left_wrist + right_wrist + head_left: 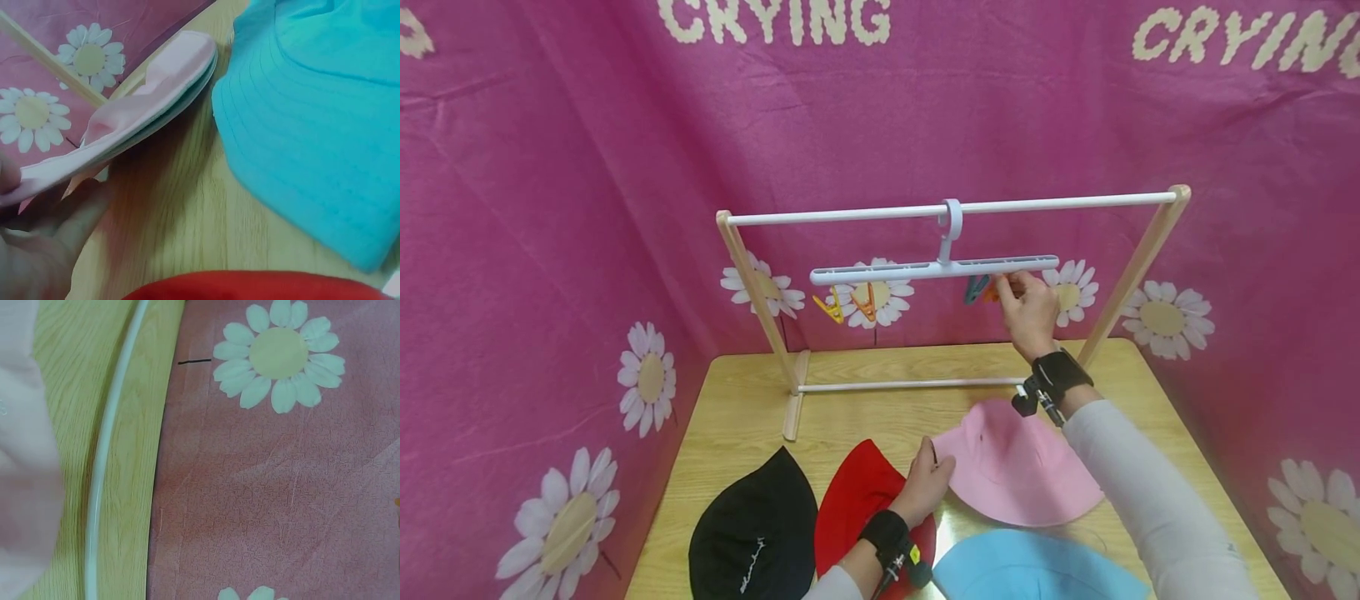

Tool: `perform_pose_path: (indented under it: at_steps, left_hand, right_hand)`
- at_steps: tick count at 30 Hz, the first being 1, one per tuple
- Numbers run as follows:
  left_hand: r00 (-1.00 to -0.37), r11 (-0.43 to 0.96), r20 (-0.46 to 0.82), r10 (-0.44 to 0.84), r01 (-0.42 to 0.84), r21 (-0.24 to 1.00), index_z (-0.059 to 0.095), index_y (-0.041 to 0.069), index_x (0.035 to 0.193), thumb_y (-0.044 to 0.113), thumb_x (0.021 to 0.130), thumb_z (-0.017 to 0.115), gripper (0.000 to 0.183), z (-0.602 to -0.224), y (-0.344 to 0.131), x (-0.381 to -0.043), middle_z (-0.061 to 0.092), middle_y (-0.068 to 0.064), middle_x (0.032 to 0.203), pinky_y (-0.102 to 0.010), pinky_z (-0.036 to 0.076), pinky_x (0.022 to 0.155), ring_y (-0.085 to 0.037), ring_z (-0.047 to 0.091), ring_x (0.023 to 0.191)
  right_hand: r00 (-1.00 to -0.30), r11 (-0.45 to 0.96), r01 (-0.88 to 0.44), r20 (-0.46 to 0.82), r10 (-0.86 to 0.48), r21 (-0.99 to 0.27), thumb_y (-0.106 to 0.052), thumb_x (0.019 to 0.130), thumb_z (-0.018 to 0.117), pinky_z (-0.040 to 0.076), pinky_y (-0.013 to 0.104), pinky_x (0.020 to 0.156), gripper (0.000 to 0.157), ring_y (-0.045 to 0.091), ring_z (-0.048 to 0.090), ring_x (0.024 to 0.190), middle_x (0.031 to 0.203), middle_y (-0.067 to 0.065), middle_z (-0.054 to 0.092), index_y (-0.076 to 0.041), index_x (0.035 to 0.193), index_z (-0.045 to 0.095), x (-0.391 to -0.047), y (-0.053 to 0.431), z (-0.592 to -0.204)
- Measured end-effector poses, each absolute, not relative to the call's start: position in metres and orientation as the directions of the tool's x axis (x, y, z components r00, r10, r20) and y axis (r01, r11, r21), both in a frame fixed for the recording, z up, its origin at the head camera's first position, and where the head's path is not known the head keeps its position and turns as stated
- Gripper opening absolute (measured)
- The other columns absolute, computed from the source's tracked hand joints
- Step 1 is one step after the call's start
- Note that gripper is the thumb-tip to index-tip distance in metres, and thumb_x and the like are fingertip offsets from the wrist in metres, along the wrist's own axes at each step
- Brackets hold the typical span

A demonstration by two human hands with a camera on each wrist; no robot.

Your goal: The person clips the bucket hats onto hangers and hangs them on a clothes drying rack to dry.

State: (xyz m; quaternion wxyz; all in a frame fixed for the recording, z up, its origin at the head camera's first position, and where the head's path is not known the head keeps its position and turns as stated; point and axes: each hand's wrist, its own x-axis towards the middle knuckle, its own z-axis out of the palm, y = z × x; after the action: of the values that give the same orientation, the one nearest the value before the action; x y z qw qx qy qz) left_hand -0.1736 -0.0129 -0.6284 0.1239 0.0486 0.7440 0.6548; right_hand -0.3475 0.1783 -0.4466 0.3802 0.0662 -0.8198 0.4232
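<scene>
My left hand [922,486] pinches the brim edge of a pink bucket hat [1026,467]. In the left wrist view the thumb lies over that brim [156,78], with fingers below, and the hat's near edge is raised from the table. Higher up, my right hand [1032,313] pinches an orange clip [991,294] under the right half of a pale hanger [887,272]; the fingers partly hide this clip. Beside it hangs a grey-blue clip [976,288]. A yellow clip [828,307] and another orange clip [865,302] hang on the left half.
The hanger hooks over the white top bar [842,215] of a wooden-legged rack standing at the table's [745,417] back. Nearer lie a black hat [752,525], a red hat [857,496] and a blue hat [1037,567]. Pink flowered cloth [587,250] encloses the back and sides.
</scene>
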Motion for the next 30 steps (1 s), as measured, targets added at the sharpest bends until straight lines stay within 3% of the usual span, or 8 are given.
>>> perform_pose_path:
  at_steps: [2, 4, 8, 11, 16, 20, 30]
  left_hand:
    - [-0.967, 0.129, -0.108, 0.232, -0.08, 0.988, 0.035, 0.001, 0.149, 0.021, 0.11, 0.048, 0.045, -0.627, -0.012, -0.174, 0.05, -0.013, 0.148, -0.045, 0.038, 0.118, -0.025, 0.047, 0.141]
    - [-0.971, 0.124, -0.093, 0.222, -0.067, 0.99, 0.032, 0.003, 0.148, 0.021, 0.111, 0.046, 0.044, -0.626, -0.012, -0.174, 0.05, -0.012, 0.146, -0.045, 0.036, 0.119, -0.024, 0.047, 0.14]
    - [-0.987, 0.145, -0.032, 0.159, -0.009, 0.989, 0.038, 0.008, 0.136, 0.018, 0.11, 0.048, 0.029, -0.625, -0.011, -0.175, 0.06, -0.006, 0.127, -0.036, 0.045, 0.104, -0.016, 0.058, 0.116]
    - [-0.994, 0.139, 0.011, 0.11, 0.026, 0.99, 0.044, 0.01, 0.135, 0.017, 0.109, 0.05, 0.028, -0.625, -0.011, -0.177, 0.066, -0.004, 0.119, -0.029, 0.051, 0.092, -0.01, 0.062, 0.101]
    - [-0.997, 0.089, 0.068, 0.048, 0.072, 0.993, 0.06, 0.011, 0.132, 0.015, 0.109, 0.053, 0.024, -0.623, -0.01, -0.179, 0.069, -0.004, 0.103, -0.024, 0.052, 0.078, -0.01, 0.063, 0.086]
    - [-0.995, 0.08, 0.099, 0.008, 0.099, 0.992, 0.064, 0.013, 0.127, 0.017, 0.11, 0.052, 0.021, -0.621, -0.01, -0.181, 0.069, -0.004, 0.102, -0.025, 0.052, 0.081, -0.011, 0.063, 0.089]
    - [-0.988, 0.053, 0.154, -0.016, 0.153, 0.987, 0.059, 0.02, 0.139, 0.023, 0.112, 0.05, 0.028, -0.602, -0.011, -0.182, 0.067, 0.003, 0.125, -0.027, 0.05, 0.102, -0.012, 0.061, 0.119]
  right_hand:
    - [-0.707, 0.633, -0.422, 0.673, 0.218, -0.649, -0.024, 0.1, 0.072, 0.038, 0.025, 0.065, 0.024, 0.031, 0.075, 0.072, 0.081, 0.014, 0.078, -0.003, 0.091, 0.079, -0.347, 0.179, -0.446]
    - [-0.712, 0.632, -0.416, 0.667, 0.221, -0.654, -0.023, 0.1, 0.072, 0.038, 0.027, 0.066, 0.023, 0.032, 0.075, 0.073, 0.082, 0.014, 0.078, -0.003, 0.091, 0.079, -0.346, 0.179, -0.446]
    - [-0.717, 0.633, -0.409, 0.66, 0.223, -0.658, -0.023, 0.1, 0.072, 0.04, 0.03, 0.067, 0.023, 0.033, 0.075, 0.075, 0.084, 0.015, 0.079, -0.002, 0.091, 0.078, -0.344, 0.18, -0.446]
    - [-0.718, 0.629, -0.409, 0.658, 0.226, -0.662, -0.023, 0.1, 0.072, 0.04, 0.029, 0.068, 0.023, 0.033, 0.076, 0.076, 0.085, 0.015, 0.079, -0.002, 0.092, 0.078, -0.344, 0.18, -0.446]
    - [-0.714, 0.626, -0.419, 0.665, 0.22, -0.658, -0.023, 0.1, 0.073, 0.038, 0.025, 0.069, 0.023, 0.033, 0.075, 0.074, 0.083, 0.015, 0.079, -0.002, 0.092, 0.078, -0.344, 0.181, -0.446]
    - [-0.709, 0.629, -0.423, 0.67, 0.219, -0.652, -0.022, 0.1, 0.073, 0.037, 0.023, 0.068, 0.022, 0.031, 0.074, 0.073, 0.082, 0.013, 0.079, -0.002, 0.091, 0.079, -0.344, 0.18, -0.446]
    - [-0.707, 0.626, -0.422, 0.67, 0.226, -0.656, -0.023, 0.099, 0.074, 0.038, 0.022, 0.068, 0.023, 0.026, 0.072, 0.072, 0.081, 0.012, 0.079, -0.003, 0.089, 0.079, -0.343, 0.18, -0.446]
